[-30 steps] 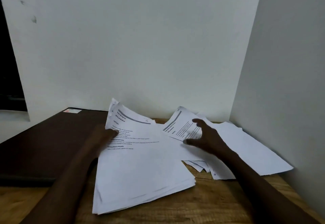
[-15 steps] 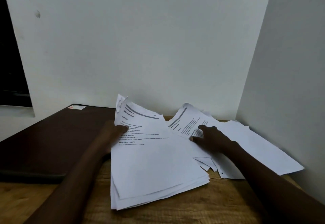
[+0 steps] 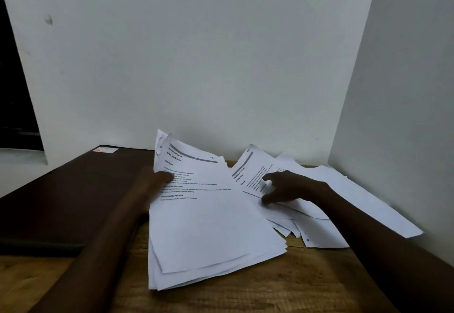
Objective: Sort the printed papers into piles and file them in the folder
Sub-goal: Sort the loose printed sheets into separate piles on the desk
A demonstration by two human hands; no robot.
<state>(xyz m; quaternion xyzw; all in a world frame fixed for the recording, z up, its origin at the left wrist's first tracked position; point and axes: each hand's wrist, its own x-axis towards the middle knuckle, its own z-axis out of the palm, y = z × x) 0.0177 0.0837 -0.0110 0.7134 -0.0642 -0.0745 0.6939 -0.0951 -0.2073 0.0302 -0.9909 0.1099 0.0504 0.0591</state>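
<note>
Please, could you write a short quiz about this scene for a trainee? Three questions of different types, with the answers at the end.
1. True or false: the folder lies left of the stack.
2. The right hand touches: A the folder, B the loose sheets, C nothing.
3. Which hand grips the stack?

Key: 1 true; 2 B; 3 the left hand.

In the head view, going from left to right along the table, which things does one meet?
Dark folder → left hand → paper stack → right hand → loose sheets → side wall.
</note>
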